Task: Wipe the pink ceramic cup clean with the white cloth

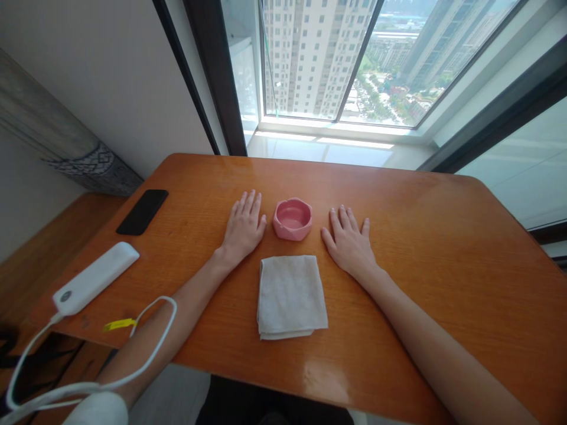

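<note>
Beyond the far edge of our wooden table [443, 260] we see a bright window [336, 130] with high-rises [319, 59] outside. A folded grey cloth [292, 298] lies toward the table's near edge. By the left edge is a white device [100, 274]; its round mark [66, 296] is too small for us to read, as is the yellow tag [119, 324] on a white cable [80, 388]. Our left hand [244, 229] and right hand [349, 241] rest palms down, fingers spread wide, on the table. Between them, touching neither, a pink bowl [292, 219] sits just beyond the cloth.
</note>
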The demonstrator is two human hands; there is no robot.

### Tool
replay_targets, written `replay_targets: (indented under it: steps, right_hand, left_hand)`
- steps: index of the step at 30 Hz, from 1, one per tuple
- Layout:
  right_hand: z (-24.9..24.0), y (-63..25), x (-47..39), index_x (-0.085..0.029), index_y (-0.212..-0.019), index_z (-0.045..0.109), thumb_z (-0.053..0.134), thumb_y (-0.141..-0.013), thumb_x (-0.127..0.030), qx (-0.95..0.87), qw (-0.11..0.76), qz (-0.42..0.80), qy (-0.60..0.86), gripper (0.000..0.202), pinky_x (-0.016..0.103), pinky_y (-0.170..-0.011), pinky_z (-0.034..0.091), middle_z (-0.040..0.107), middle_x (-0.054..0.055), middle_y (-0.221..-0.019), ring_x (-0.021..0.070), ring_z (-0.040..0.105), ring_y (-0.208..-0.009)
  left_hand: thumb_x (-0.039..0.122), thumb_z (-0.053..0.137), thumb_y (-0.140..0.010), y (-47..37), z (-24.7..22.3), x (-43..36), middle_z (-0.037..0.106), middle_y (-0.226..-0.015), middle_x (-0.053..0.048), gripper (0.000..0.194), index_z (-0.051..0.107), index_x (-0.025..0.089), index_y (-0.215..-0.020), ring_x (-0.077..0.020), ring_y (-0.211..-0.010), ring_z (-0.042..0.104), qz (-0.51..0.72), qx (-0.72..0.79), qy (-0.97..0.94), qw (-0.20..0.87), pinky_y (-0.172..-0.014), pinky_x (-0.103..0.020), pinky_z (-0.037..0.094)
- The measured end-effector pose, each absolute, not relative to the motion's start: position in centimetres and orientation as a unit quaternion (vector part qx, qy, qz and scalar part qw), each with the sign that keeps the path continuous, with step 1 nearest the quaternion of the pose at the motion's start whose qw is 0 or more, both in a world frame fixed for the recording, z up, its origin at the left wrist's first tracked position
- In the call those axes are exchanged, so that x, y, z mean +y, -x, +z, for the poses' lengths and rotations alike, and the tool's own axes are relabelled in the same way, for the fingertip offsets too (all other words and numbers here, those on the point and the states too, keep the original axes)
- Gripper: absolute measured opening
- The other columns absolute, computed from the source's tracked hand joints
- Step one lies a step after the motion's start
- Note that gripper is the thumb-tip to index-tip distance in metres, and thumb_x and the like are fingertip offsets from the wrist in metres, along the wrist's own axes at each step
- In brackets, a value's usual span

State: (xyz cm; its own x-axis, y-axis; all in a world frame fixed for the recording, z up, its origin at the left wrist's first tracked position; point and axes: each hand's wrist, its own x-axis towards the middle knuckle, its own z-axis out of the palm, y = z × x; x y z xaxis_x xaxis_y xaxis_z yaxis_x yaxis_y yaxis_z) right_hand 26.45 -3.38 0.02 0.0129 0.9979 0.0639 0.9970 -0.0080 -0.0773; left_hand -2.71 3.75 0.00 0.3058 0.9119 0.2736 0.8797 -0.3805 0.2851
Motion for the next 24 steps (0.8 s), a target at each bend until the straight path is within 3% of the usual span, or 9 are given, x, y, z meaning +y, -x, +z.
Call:
replay_targets:
  steps: [5,20,24]
  right_hand:
    - [0.16,-26.53,-3.31,-0.007,-0.174,0.035,0.025,-0.116,-0.048,-0.701,0.058,0.008,0.711,0.071,0.08,-0.134,0.018,0.029,0.023,-0.185,0.0403,0.027,-0.173]
    - [0.11,-26.64,-3.3,-0.008,-0.173,0.038,0.026,-0.116,-0.048,-0.704,0.07,0.001,0.707,0.07,0.079,-0.134,0.02,0.033,0.025,-0.184,0.04,0.029,-0.172]
    - [0.18,-26.62,-3.31,-0.008,-0.172,0.04,0.028,-0.116,-0.048,-0.704,0.069,0.001,0.707,0.07,0.079,-0.133,0.021,0.034,0.024,-0.183,0.0404,0.03,-0.171]
  left_hand:
    - [0.04,0.036,-0.113,2.86,-0.8,3.96,0.039,-0.181,-0.02,0.065,0.046,0.007,-0.169,-0.0371,-0.171,0.037,0.116,0.583,-0.803,0.03,-0.141,-0.058,0.03]
    - [0.041,0.036,-0.113,2.9,-0.76,4.01,0.04,-0.181,-0.019,0.066,0.047,0.007,-0.169,-0.0368,-0.17,0.038,0.112,0.585,-0.803,0.023,-0.141,-0.057,0.03]
    - [0.042,0.041,-0.111,2.83,-0.48,4.16,0.046,-0.178,-0.019,0.064,0.051,0.008,-0.165,-0.0376,-0.166,0.044,0.123,0.584,-0.802,0.019,-0.138,-0.056,0.034]
